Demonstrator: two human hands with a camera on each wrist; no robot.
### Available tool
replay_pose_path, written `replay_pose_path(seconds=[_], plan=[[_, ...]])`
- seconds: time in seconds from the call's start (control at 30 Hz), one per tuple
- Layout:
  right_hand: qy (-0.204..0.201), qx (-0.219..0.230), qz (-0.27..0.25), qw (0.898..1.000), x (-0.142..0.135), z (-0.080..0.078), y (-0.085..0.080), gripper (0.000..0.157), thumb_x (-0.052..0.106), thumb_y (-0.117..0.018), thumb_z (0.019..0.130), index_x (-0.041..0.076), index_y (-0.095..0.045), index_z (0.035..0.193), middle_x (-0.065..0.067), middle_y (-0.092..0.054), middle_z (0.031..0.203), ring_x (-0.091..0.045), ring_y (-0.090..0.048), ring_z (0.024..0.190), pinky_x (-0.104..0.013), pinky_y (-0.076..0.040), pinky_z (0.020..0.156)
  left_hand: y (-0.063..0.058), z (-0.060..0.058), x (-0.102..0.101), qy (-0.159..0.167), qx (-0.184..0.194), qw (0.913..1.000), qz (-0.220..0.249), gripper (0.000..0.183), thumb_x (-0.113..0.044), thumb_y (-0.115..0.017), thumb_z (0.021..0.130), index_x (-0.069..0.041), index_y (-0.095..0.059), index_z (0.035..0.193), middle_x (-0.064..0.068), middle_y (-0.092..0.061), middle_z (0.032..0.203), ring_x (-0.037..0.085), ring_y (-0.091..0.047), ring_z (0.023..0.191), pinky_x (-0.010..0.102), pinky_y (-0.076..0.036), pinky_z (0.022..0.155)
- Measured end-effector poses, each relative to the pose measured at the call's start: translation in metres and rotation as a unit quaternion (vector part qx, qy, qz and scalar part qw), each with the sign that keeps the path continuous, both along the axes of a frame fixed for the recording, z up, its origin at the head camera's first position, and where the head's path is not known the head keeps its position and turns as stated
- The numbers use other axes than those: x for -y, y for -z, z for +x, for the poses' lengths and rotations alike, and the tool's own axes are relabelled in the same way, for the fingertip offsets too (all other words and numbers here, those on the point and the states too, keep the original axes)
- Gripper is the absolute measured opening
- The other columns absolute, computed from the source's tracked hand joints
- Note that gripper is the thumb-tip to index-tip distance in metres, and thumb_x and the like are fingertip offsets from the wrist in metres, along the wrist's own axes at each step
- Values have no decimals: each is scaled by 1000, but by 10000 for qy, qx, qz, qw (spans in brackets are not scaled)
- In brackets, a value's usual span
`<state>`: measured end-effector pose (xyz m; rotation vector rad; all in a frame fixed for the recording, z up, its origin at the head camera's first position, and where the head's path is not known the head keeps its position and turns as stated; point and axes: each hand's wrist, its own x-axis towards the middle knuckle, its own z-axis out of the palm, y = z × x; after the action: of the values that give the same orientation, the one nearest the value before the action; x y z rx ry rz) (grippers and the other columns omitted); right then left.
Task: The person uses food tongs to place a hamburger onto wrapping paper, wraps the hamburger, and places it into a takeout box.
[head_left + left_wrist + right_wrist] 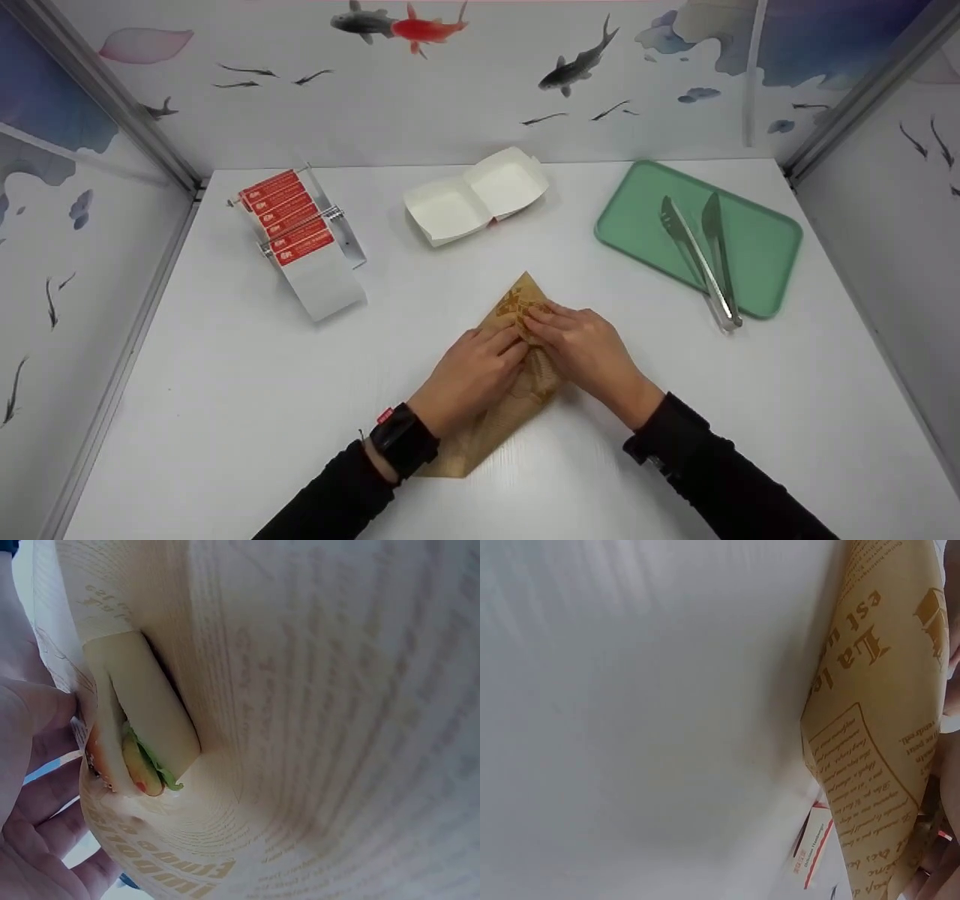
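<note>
A brown printed sheet of wrapping paper (459,454) lies slantwise on the white table, folded over in the middle, its pointed far corner sticking out beyond the hands. Inside its fold, the left wrist view shows a burger (154,705) with a sesame-topped bun, green lettuce and a yellowish slice. My left hand (474,371) grips the paper round the burger from the left, thumb and fingers bent against it. From the right, my right hand (589,349) holds the folded paper near the far corner, fingertips close to the left hand's. The head view hides the burger under the paper.
An opened white burger box (450,206) stands at the back middle. To its left, a metal rack (349,240) holds several red-and-white cartons (289,214). Metal tongs (701,259) lie across a green tray (772,247) at the back right. Printed panels (450,112) enclose the table.
</note>
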<state>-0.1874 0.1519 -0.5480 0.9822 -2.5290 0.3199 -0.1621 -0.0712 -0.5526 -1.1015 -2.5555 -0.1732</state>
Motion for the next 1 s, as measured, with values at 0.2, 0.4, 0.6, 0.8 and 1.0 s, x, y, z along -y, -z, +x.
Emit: replay_pose_path(seconds=[0.2, 0.4, 0.6, 0.8, 1.0], plan=[[-65, 16, 13, 10000, 1, 0, 4, 40, 12, -88, 88, 12, -80, 127, -6, -80, 126, -31, -75, 119, -46, -63, 83, 0, 1, 2, 128, -90, 9993, -338, 32, -17, -62, 109, -6, -69, 138, 17, -54, 154, 26, -60, 131, 32, -53, 110], [-204, 309, -233, 9990, -1, 0, 4, 43, 10, -87, 89, 10, -78, 130, -9, -78, 129, -33, -73, 123, -48, -63, 95, 0, 0, 3, 273, -554, 9966, -539, 36, -13, -67, 105, -4, -69, 140, 13, -62, 151, 26, -58, 141, 33, -47, 121], [525, 1342, -1094, 9835, -14, 6, 1, 60, 3, -88, 86, 12, -66, 141, -12, -70, 135, -33, -71, 120, -47, -62, 95, 0, -2, 1, 297, -392, 9985, -221, 30, -9, -68, 103, -7, -73, 133, 10, -69, 141, 27, -62, 136, 33, -47, 120], [1474, 2754, -1966, 9294, -40, 13, -3, 49, 7, -84, 90, 8, -67, 136, -14, -75, 124, -30, -74, 106, -44, -61, 87, -1, -2, 0, 310, -162, 9994, -25, 24, -9, -69, 103, -8, -75, 126, 11, -69, 139, 27, -63, 136, 33, -47, 121], [2059, 3607, -2688, 8691, -53, 18, 1, 12, 14, -81, 95, 7, -74, 102, -9, -79, 90, -15, -70, 76, -21, -50, 65, 0, -1, 1, 243, -94, 9996, -96, 23, -8, -67, 104, -8, -74, 126, 10, -68, 137, 25, -62, 135, 29, -48, 119]])
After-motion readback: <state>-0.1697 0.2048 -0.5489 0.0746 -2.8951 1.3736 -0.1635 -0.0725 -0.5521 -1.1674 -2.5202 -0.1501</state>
